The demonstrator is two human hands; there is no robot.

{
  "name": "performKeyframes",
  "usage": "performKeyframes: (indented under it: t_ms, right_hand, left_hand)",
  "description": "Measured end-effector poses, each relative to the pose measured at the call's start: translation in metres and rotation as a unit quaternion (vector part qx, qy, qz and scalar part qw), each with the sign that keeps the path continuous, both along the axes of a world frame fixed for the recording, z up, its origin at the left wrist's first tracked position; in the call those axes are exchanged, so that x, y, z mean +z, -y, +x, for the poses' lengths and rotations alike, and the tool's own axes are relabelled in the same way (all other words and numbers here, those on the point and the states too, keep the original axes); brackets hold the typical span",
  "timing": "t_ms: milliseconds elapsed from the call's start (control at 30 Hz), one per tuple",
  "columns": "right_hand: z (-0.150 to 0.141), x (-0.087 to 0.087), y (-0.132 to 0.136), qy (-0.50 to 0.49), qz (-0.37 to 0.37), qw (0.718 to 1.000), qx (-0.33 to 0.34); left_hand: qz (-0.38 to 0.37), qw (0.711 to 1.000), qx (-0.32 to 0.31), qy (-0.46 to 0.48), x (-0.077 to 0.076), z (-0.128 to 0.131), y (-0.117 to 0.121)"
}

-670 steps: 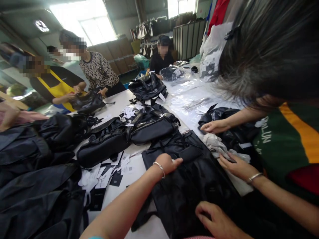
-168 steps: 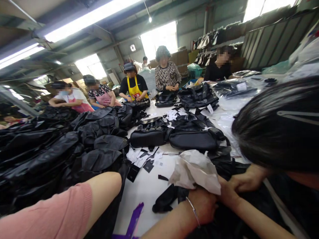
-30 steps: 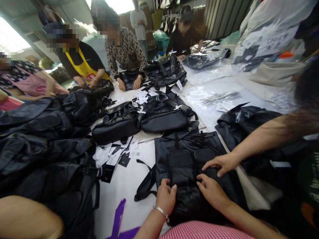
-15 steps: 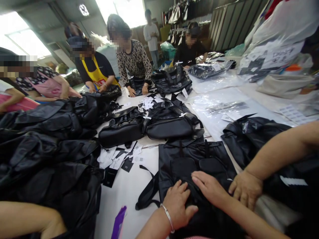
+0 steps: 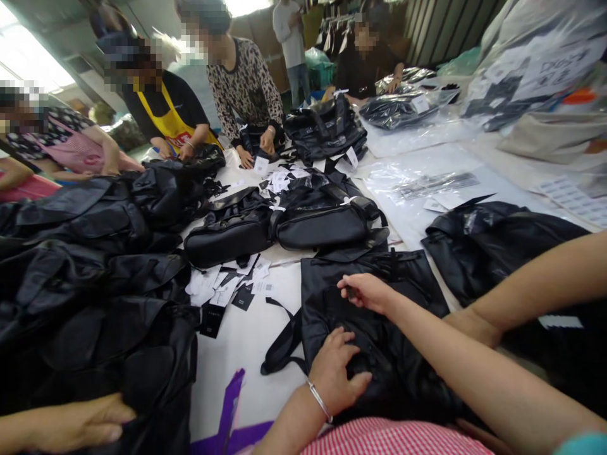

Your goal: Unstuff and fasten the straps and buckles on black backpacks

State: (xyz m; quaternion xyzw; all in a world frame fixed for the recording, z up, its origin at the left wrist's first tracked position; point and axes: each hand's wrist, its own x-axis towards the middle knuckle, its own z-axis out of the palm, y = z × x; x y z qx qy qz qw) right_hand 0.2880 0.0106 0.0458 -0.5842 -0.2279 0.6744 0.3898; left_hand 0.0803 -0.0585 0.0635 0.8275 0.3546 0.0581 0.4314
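The black bag (image 5: 396, 344) lies flat on the bench (image 5: 237, 363), right of centre in the lower part of the frame, its dark strap (image 5: 279, 363) trailing off its left edge in a loop; the left hand (image 5: 337, 370), with a silver bracelet (image 5: 320, 402) at the wrist, rests on the bag's lower part, fingers spread and not gripping; the right hand (image 5: 368, 292) is over the bag's upper part, its fingers curled in toward the thumb, though I cannot tell whether they pinch any of the bag; a co-worker's hand (image 5: 474, 325) is just beside the bag's right edge, its fingers partly hidden behind the right forearm.

Black and white tags (image 5: 232, 287) lie scattered to the left of the bag, near two rounded black bags (image 5: 322, 226) side by side above it; a large heap of black bags (image 5: 95, 284) fills the left of the frame, with another person's hand (image 5: 97, 420) over it at lower left; purple strips (image 5: 231, 404) lie at bottom centre-left; clear plastic sheets (image 5: 427, 180) spread across the upper right, and several people stand along the bench's far side.
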Motion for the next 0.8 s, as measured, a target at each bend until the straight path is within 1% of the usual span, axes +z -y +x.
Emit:
performKeyframes:
  t_ms: [100,133,200,267,333,433,500,533,633,667,733,800]
  right_hand:
    - [0.001,0.007,0.053,0.008,0.037,0.997,0.068]
    - [0.001,0.007,0.069,0.008,0.048,0.996,0.077]
    - [0.001,0.004,0.094,0.004,0.051,0.997,0.065]
    - [0.001,-0.002,0.108,0.016,0.030,0.999,0.026]
    - [0.003,-0.007,0.111,0.065,0.023,0.998,0.005]
    - [0.007,-0.010,0.110,0.147,0.062,0.987,-0.001]
    - [0.007,-0.009,0.108,0.173,0.076,0.982,-0.016]
    - [0.006,-0.008,0.108,0.175,0.070,0.982,-0.031]
    - [-0.002,-0.006,0.109,0.162,0.025,0.982,-0.095]
    - [-0.005,-0.006,0.109,0.149,0.010,0.983,-0.105]
    - [-0.009,-0.006,0.111,0.096,-0.018,0.991,-0.091]
    - [-0.009,-0.006,0.113,0.007,-0.042,0.997,-0.057]
  left_hand:
    - [0.006,1.000,0.005,-0.004,0.001,0.002,-0.003]
    - [0.015,1.000,0.003,-0.009,0.003,0.004,-0.005]
    - [0.038,0.999,-0.001,-0.025,0.006,0.009,-0.008]
    - [0.059,0.997,-0.013,-0.049,0.010,0.015,-0.010]
    - [0.077,0.994,-0.023,-0.080,0.013,0.023,-0.010]
    - [0.100,0.986,-0.018,-0.131,0.017,0.032,-0.007]
    - [0.105,0.981,-0.012,-0.161,0.018,0.037,-0.004]
    - [0.099,0.980,-0.009,-0.174,0.018,0.038,-0.004]
    - [0.041,0.979,0.009,-0.198,0.017,0.040,-0.007]
    - [0.019,0.979,0.016,-0.200,0.017,0.040,-0.008]
    - [-0.014,0.980,0.029,-0.197,0.016,0.040,-0.011]
    - [-0.027,0.981,0.047,-0.185,0.016,0.039,-0.010]
